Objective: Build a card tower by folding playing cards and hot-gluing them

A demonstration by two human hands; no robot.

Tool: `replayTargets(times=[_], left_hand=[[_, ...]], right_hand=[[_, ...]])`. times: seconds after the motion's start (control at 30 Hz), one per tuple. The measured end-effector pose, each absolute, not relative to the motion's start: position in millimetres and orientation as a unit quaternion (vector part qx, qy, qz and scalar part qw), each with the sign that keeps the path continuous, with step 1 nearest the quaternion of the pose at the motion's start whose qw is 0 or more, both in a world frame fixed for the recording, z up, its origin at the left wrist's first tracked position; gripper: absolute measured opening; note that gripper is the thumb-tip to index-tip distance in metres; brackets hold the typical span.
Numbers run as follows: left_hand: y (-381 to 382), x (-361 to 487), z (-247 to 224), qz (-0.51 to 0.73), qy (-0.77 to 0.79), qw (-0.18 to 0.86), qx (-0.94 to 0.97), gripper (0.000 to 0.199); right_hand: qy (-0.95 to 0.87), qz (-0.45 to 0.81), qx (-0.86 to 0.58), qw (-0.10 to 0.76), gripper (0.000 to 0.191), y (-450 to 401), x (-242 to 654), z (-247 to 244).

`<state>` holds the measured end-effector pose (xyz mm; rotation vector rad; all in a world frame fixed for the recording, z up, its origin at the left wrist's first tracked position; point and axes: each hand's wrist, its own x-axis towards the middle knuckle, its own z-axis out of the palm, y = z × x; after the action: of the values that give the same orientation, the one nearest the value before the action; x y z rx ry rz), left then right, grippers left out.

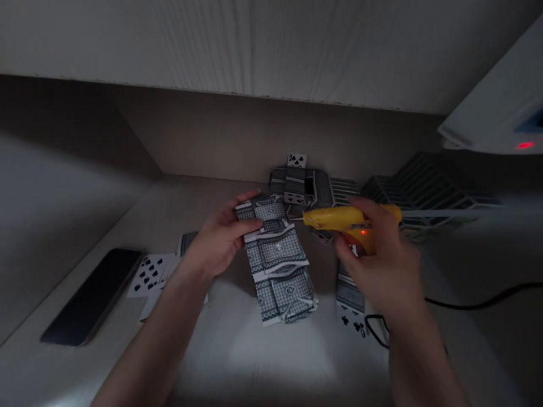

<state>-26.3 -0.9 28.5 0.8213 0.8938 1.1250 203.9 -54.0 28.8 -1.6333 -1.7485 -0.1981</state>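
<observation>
My left hand [224,234] grips the upper left end of a long piece built of folded, patterned playing cards [282,249], thumb on top. In my right hand [379,257] is a yellow glue gun [339,216] with a small red light and a pale glue stick out of its back. Its nozzle points left, close to the upper right edge of the card piece; whether it touches cannot be made out. Behind the piece stands another card construction [297,183], with an eight of clubs upright on it.
A dark phone [93,297] lies at the left beside loose cards [150,274]. More cards [350,299] and a black cable [470,307] are at the right. Wire racks [419,192] stand behind, and a white device [496,96] with a red light is at the upper right.
</observation>
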Motion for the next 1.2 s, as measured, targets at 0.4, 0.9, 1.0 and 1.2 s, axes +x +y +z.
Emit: replayTargets(times=[0.4,0.9,1.0,1.2], left_hand=[[-4,-23,25,0.485,0.409,0.651,0.418,0.09],[-3,-27,23,0.462,0.362,0.669,0.456,0.117],[-3,-26,24,0.466,0.335,0.686,0.447,0.118],[8,-30,20,0.486,0.376,0.702,0.36,0.094]], right_hand=[[-0.637,-0.067,-0.651,0.407,0.05,-56,206,34],[-0.604,0.105,-0.586,0.529,0.056,-38,199,13],[-0.592,0.117,-0.589,0.538,0.057,-33,200,9],[-0.573,0.095,-0.585,0.567,0.057,-27,202,7]])
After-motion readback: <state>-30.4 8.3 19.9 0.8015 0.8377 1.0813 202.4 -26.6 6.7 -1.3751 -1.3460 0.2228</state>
